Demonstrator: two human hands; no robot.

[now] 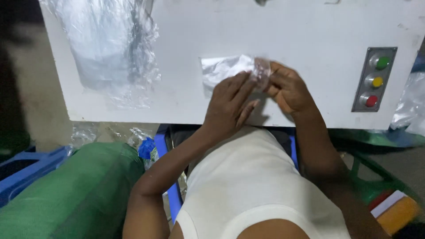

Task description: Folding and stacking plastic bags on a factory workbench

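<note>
A small clear plastic bag (223, 68) lies on the white machine top (283, 31), its right end lifted between my two hands. My left hand (230, 104) rests over the bag's lower right part, fingers stretched toward its edge. My right hand (287, 88) pinches the bag's right end with thumb and fingers closed. Both hands meet at the bag's opening, which looks crumpled and shiny.
A pile of clear plastic bags (110, 48) lies on the left of the white top. A grey panel (375, 79) with green, yellow and red buttons sits at the right. A large green sack (71, 194) and a blue crate (22, 170) stand low left. More plastic (409, 106) hangs at the right edge.
</note>
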